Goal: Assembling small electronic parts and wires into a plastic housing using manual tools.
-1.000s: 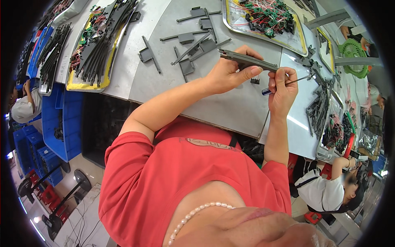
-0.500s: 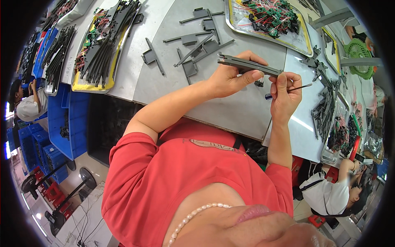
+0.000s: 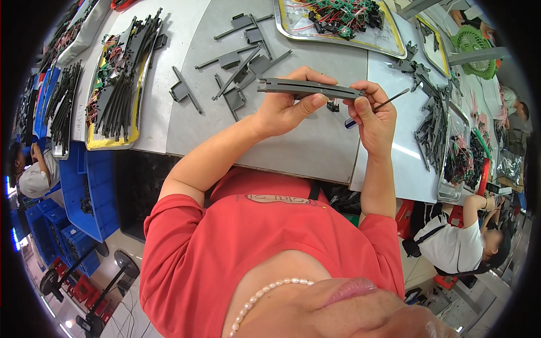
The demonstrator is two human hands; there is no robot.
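Grey strip (image 3: 298, 87) is held above the surface (image 3: 307, 145), long axis left to right: left hand (image 3: 280, 114), fingers clamped around its middle; right hand (image 3: 376, 121), also gripping a screwdriver (image 3: 350, 122), pinches its right end.

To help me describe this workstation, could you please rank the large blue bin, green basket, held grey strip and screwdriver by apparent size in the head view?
1. Large blue bin
2. Green basket and grey strip, unranked: the strip looks longer, the basket broader.
3. Screwdriver, partly covered by the right hand.
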